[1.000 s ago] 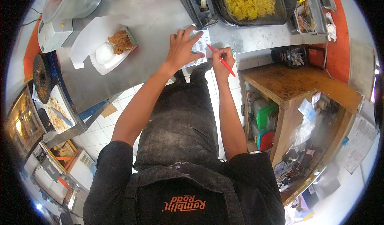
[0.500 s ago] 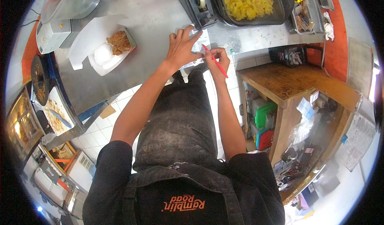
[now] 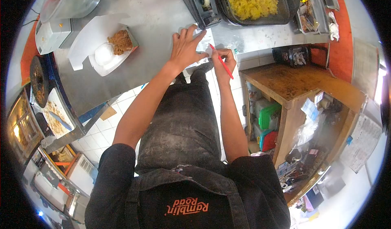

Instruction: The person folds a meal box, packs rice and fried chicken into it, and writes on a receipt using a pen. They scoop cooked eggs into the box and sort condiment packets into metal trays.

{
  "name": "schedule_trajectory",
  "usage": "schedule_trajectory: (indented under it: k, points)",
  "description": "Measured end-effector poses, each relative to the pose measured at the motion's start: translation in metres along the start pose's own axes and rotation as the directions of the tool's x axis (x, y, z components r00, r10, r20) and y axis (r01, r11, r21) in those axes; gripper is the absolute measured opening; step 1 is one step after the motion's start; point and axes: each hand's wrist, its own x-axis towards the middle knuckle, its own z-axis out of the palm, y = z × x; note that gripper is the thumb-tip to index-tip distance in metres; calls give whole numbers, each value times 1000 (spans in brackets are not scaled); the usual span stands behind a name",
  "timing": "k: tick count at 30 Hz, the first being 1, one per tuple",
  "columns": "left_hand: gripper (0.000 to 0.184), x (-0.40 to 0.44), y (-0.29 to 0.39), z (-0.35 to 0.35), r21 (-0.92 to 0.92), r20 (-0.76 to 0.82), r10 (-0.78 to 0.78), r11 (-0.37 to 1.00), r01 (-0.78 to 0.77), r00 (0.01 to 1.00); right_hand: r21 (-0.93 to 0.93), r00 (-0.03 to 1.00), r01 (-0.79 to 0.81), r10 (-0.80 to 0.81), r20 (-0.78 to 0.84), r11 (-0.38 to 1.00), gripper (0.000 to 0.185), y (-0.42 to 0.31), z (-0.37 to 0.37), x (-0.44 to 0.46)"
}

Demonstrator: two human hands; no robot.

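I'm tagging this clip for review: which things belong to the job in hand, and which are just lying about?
In the job:
- red pen, in the right hand
- printed slip, under the left hand
- metal table, bearing the slip

Apparently just lying about:
- tape dispenser
- black tray of yellow food
- open white box

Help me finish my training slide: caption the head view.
Left hand spread over a printed slip on a metal counter, right hand holding a red pen over it, near a tape dispenser.
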Motion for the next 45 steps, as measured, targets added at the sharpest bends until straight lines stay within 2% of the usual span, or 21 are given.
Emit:
schedule_trajectory:
  k: [5, 7, 11, 14, 16, 23, 25, 41, 43, 45]
  points:
    - [78, 0, -1, 0, -9, 13, -5, 1000, 5, 1000, 32, 999, -26, 25, 33, 999, 15, -10, 3, 2]
    - [78, -1, -1, 1, -4, 7, -3, 1000, 3, 1000, 42, 997, 76, -76, -7, 996, 21, -5, 4, 4]
    - [77, -1, -2, 3, 23, -1, -3, 1000, 3, 1000, 94, 1000, 25, -25, -4, 995, 22, -4, 6, 3]
    - [77, -2, -3, 2, -2, -11, 11, 1000, -11, 1000, 59, 1000, 29, -29, 8, 998, 22, -8, 5, 2]
    - [78, -4, -7, 3, -2, -18, 29, 1000, -29, 999, -26, 998, 54, -54, 14, 998, 22, -8, 4, 3]
    - [79, -11, -13, 11, 21, -74, 67, 998, -65, 995, -62, 995, 104, -104, 8, 993, 21, -5, 4, 4]
    - [79, -12, -14, 12, 25, -86, 76, 997, -74, 993, -17, 997, 80, -80, 20, 997, 21, 0, 3, 4]
    - [77, -13, -14, 12, 8, -99, 63, 998, -62, 993, 2, 997, 76, -76, 32, 997, 20, 2, 3, 4]
    - [77, -13, -14, 14, 13, -96, 63, 998, -62, 993, 59, 999, 16, -13, -47, 998, 19, -16, 8, 4]
    - [77, -14, -15, 15, 18, -93, 62, 998, -60, 994, -4, 999, 0, 0, -33, 1000, 16, -14, 8, 4]
